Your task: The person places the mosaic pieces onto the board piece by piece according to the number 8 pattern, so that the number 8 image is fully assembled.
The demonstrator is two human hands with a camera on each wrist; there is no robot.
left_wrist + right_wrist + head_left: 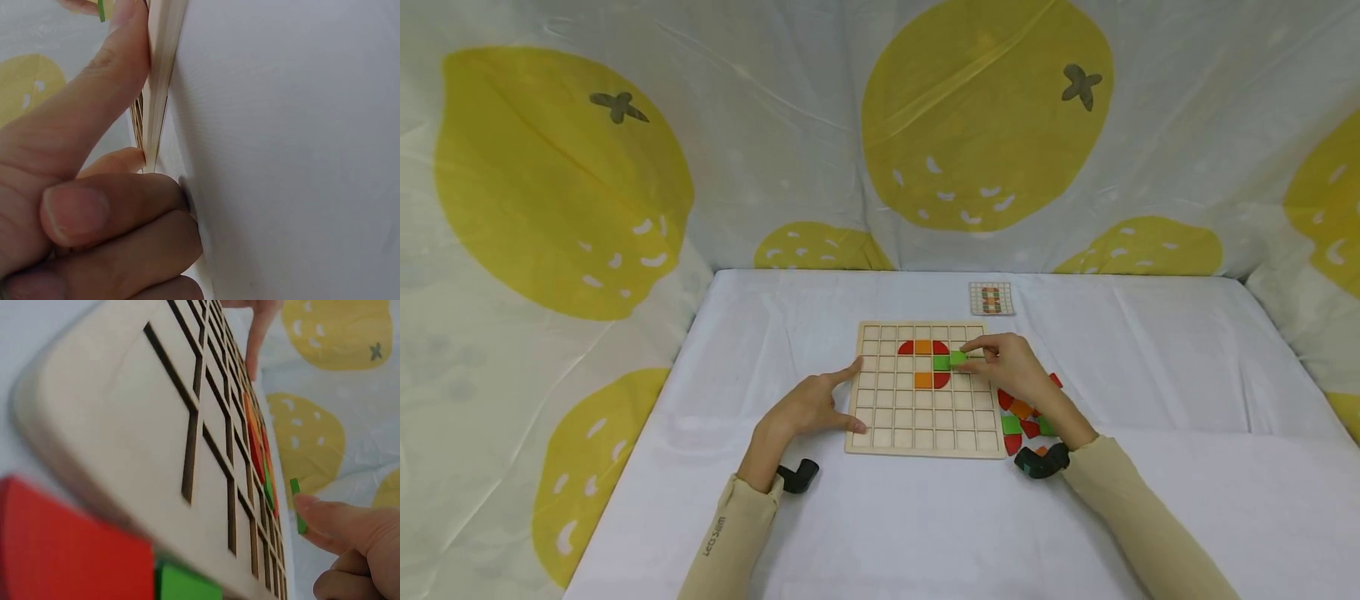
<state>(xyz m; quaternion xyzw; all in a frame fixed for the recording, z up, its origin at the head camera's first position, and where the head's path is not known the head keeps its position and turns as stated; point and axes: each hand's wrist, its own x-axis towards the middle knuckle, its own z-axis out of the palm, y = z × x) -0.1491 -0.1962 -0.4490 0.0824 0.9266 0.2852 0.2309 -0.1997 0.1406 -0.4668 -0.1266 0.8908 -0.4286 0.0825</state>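
Note:
A wooden grid board (895, 418) lies on the white cloth. My left hand (806, 406) is at its left side, thumb and index finger spread and touching the edge; in the left wrist view the other fingers are curled below. My right hand (1011, 364) pinches a green square tile (957, 357) between thumb and index finger, over the upper right of the board. In the right wrist view this green tile (295, 486) is held above the grid's surface. Just left of it, a green tile (941, 363) sits among red rounded pieces (941, 382) and orange squares (922, 381).
Several loose red, green and orange pieces (1012, 425) lie along the board's right side, partly under my right forearm. Behind the board is a small card (992, 298) printed with a coloured grid pattern. A lemon-print curtain (790, 125) rises at the table's back edge.

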